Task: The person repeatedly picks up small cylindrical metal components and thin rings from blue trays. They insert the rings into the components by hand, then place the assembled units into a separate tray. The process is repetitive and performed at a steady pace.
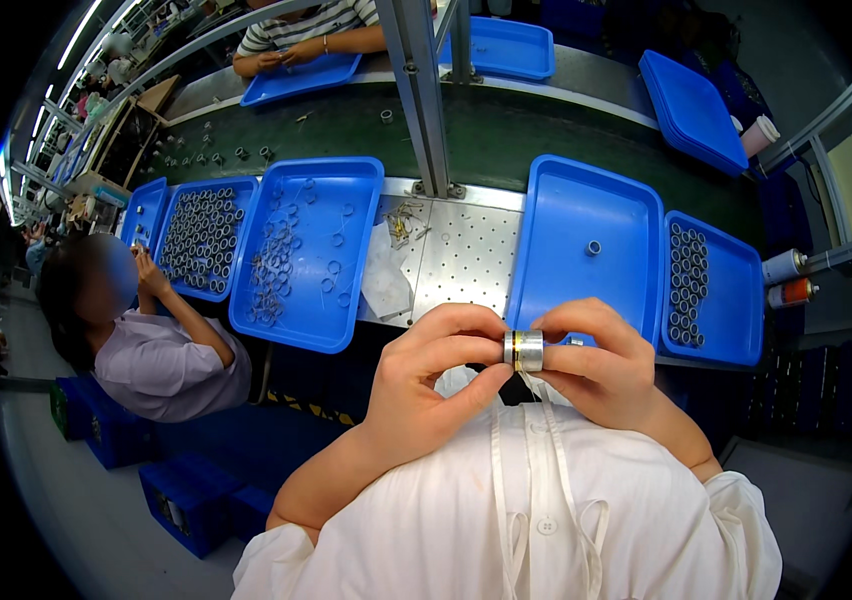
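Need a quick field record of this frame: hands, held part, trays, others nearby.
left hand: fingers pinch the metal cylinder from its left
right hand: fingers pinch it from its right
metal cylinder: short, silver, thin yellow band, held over the lap
front tray: blue, one small ring in it
right tray: blue, rows of rings
left tray: blue, loose thin rings
others: seated person at left; another across the belt

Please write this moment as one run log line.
left hand: pinches metal ring | right hand: pinches same ring | behind: blue tray with one small ring
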The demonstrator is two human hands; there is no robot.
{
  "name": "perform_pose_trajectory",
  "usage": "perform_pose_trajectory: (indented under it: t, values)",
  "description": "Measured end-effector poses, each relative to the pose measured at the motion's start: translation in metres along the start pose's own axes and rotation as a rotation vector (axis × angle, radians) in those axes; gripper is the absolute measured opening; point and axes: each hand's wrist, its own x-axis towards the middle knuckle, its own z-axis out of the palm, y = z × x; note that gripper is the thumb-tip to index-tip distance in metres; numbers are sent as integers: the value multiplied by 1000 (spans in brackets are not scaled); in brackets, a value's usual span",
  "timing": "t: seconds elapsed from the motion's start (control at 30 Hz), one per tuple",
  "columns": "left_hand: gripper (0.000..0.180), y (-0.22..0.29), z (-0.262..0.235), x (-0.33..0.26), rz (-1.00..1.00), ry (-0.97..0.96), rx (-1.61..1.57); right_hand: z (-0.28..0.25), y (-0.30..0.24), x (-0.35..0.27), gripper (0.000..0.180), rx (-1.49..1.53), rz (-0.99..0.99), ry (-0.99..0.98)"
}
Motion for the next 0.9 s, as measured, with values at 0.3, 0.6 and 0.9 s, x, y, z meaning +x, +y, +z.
perform_pose_trajectory:
  t: [0.3, 0.6, 0.9]
  values:
    - [11, 2, 14, 3, -79, 157, -69, -2, -3, -4, 25, 23, 103, -11]
    - [13, 4, 17, 7, 68, 214, 166, -3, -7, -2, 24, -38, 25, -37]
    - [15, 5, 17, 10, 115, 235, 250, -4, -2, 1, 26, -59, -46, -71]
